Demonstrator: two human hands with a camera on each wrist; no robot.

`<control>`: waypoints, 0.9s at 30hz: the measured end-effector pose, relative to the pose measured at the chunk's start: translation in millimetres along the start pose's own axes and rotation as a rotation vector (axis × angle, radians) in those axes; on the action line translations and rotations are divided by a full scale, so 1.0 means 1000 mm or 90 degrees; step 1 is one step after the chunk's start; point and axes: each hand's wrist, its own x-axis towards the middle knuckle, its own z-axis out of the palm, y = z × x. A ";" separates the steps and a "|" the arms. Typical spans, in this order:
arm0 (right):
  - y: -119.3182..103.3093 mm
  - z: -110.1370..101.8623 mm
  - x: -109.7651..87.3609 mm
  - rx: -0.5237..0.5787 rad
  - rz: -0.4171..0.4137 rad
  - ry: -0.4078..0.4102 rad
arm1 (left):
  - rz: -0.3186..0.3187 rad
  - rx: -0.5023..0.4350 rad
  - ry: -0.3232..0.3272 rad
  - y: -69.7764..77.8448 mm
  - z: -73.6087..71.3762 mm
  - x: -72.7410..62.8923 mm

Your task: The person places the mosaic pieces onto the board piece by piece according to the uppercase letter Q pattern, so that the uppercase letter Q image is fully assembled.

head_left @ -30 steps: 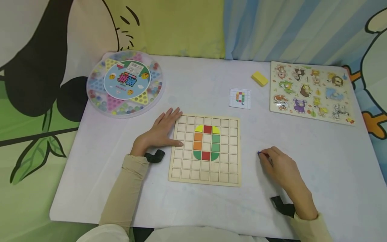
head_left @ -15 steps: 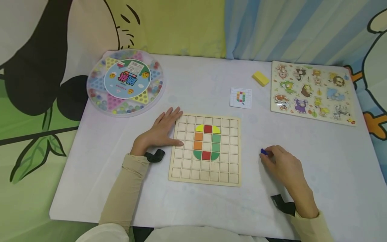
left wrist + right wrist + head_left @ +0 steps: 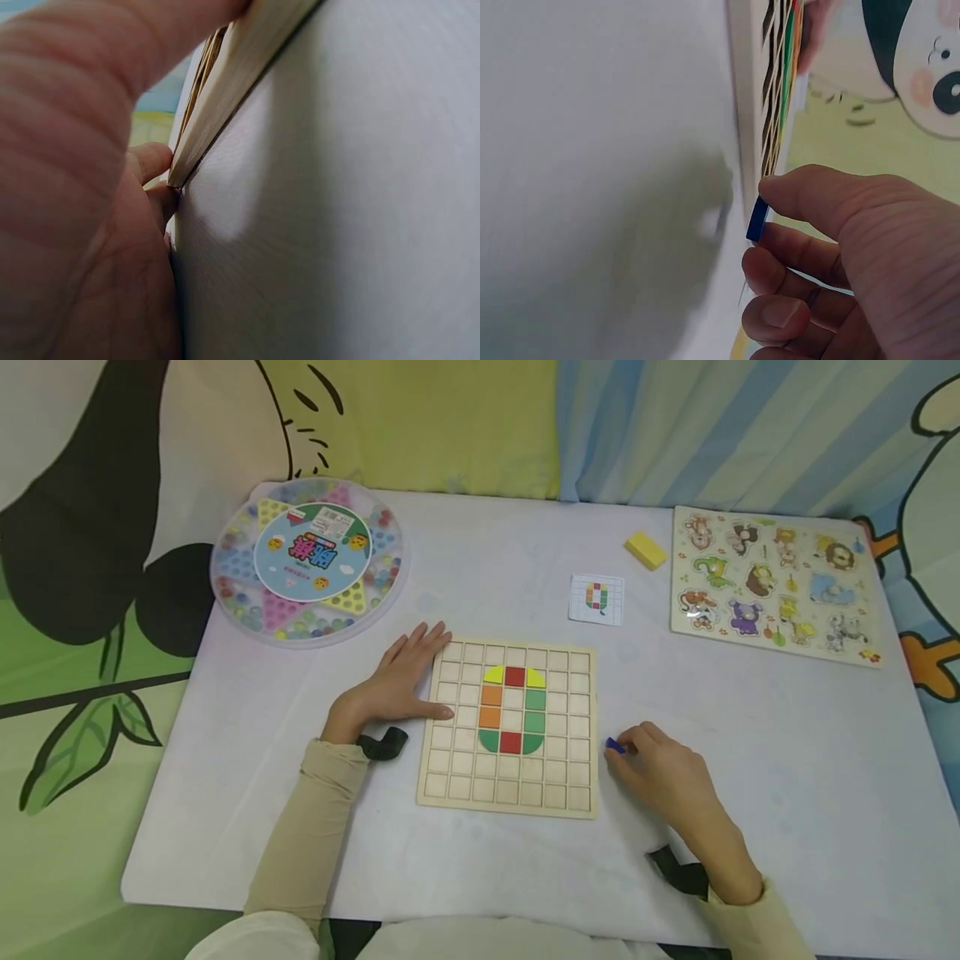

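A square wooden grid board (image 3: pixel 506 789) lies in the middle of the table, with red, yellow, orange and green tiles forming a ring in its cells. My left hand (image 3: pixel 393 685) rests at the board's left edge with fingers spread, the thumb lying over the rim. In the left wrist view, fingertips touch the board's side (image 3: pixel 217 112). To the right of the board, my right hand (image 3: pixel 663 772) pinches a small blue tile (image 3: pixel 757 219) between thumb and fingertip, apart from the board in the head view.
Behind the board lies a small pattern card (image 3: pixel 596 600) with a coloured ring drawn on it. A yellow block (image 3: pixel 645 551) sits beside an animal puzzle board (image 3: pixel 776 589) at the back right. A round marble game box (image 3: pixel 311 622) stands at the back left.
My right hand has shifted left toward the board with the blue tile, after turning the tile so more of it shows. The left hand has stayed on the board's edge.
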 end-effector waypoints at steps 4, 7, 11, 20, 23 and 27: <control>-0.022 0.007 0.006 0.025 -0.011 -0.057 | 0.002 0.007 -0.001 -0.001 0.001 0.002; -0.037 0.013 0.009 0.035 -0.038 -0.080 | 0.003 0.014 -0.002 -0.001 0.002 0.003; -0.055 0.024 0.011 0.031 -0.115 -0.092 | 0.004 0.011 -0.001 -0.001 0.003 0.004; -0.070 0.031 0.014 0.013 -0.127 -0.106 | 0.002 0.015 -0.007 0.004 0.004 0.007; -0.070 0.029 0.014 0.015 -0.118 -0.111 | 0.000 0.017 -0.009 0.004 0.004 0.007; -0.071 0.029 0.015 0.019 -0.121 -0.119 | -0.001 0.018 -0.009 0.004 0.005 0.007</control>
